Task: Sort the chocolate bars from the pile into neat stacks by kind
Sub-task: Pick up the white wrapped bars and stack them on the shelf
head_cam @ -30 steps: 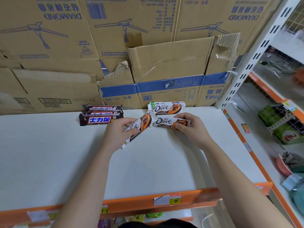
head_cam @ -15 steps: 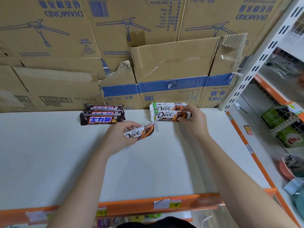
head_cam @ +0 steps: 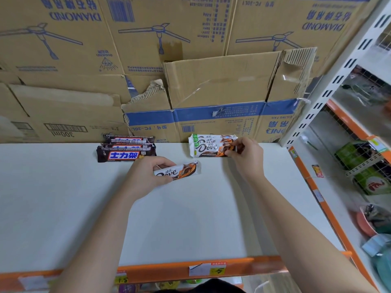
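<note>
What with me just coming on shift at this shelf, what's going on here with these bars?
A person is sorting chocolate bars on the white shelf. Their left hand grips a loose Dove bar near the front, not yet added to its pile. Their right hand pinches the right end of the Dove stack at the back by the cardboard boxes. The Snickers stack sits apart to the left, untouched.

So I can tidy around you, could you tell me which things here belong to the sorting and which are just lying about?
Job: loose white bar in the left hand; white stack pinched by the right hand; dark stack.
Lying about: cardboard boxes; green packs; price tag.
</note>
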Demonstrator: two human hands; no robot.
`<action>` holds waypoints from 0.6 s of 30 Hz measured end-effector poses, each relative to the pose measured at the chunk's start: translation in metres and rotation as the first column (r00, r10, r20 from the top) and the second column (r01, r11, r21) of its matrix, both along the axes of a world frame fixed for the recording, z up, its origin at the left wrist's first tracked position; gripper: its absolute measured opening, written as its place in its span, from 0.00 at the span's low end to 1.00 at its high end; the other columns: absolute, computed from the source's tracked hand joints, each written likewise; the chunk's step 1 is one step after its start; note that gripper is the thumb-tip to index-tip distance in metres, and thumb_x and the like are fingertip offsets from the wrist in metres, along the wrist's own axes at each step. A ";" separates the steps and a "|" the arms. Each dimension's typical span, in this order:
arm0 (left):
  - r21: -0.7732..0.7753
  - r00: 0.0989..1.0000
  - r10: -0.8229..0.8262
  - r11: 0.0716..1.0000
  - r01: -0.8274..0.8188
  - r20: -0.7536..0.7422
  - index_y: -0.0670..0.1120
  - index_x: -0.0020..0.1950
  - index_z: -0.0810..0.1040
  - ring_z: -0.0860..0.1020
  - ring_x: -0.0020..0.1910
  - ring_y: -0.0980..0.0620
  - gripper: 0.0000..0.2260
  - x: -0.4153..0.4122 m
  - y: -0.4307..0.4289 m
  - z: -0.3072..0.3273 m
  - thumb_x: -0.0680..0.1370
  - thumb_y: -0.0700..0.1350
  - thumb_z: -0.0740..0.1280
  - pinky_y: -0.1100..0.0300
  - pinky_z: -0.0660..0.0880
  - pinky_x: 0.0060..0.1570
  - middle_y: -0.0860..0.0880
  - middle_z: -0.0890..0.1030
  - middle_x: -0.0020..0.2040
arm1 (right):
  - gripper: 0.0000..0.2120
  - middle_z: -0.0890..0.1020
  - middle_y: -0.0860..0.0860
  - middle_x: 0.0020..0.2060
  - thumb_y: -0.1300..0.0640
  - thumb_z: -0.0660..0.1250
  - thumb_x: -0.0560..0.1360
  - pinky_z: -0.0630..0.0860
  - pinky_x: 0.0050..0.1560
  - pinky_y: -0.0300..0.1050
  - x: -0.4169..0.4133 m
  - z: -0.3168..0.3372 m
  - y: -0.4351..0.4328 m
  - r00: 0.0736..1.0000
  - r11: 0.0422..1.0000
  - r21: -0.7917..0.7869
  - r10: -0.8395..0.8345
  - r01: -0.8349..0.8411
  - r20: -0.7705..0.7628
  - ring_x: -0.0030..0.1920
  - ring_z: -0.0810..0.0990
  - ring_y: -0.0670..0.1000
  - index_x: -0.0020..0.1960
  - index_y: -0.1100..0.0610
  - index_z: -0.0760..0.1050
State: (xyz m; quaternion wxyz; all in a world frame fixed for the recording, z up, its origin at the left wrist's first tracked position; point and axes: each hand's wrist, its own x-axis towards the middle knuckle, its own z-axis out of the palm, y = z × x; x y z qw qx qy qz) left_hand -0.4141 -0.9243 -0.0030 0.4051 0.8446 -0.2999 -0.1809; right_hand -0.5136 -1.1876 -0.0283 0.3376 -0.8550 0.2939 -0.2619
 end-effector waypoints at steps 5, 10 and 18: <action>0.015 0.999 0.034 0.999 -0.034 0.004 0.56 0.48 0.82 0.80 0.43 0.56 0.15 -0.001 -0.006 0.004 0.67 0.39 0.77 0.52 0.80 0.41 0.56 0.84 0.44 | 0.09 0.74 0.51 0.37 0.60 0.75 0.66 0.64 0.37 0.27 0.004 -0.003 -0.001 1.000 0.999 -0.037 0.002 -0.001 0.018 0.35 0.69 0.43 0.40 0.55 0.75; 0.127 0.997 0.007 0.992 -0.016 0.074 0.58 0.54 0.82 0.78 0.44 0.59 0.18 0.002 -0.005 0.004 0.68 0.42 0.77 0.53 0.79 0.42 0.59 0.82 0.47 | 0.08 0.73 0.51 0.39 0.58 0.75 0.68 0.64 0.39 0.27 0.001 -0.008 -0.001 0.999 0.998 -0.052 0.020 -0.018 0.029 0.36 0.70 0.44 0.39 0.55 0.76; 0.122 0.988 -0.029 0.992 0.010 0.150 0.51 0.55 0.82 0.76 0.51 0.55 0.14 0.003 -0.045 0.004 0.70 0.45 0.75 0.58 0.71 0.48 0.54 0.82 0.50 | 0.05 0.75 0.50 0.44 0.64 0.68 0.71 0.69 0.42 0.41 -0.024 -0.010 -0.017 0.998 0.988 -0.147 0.037 -0.044 -0.052 0.42 0.74 0.51 0.46 0.57 0.78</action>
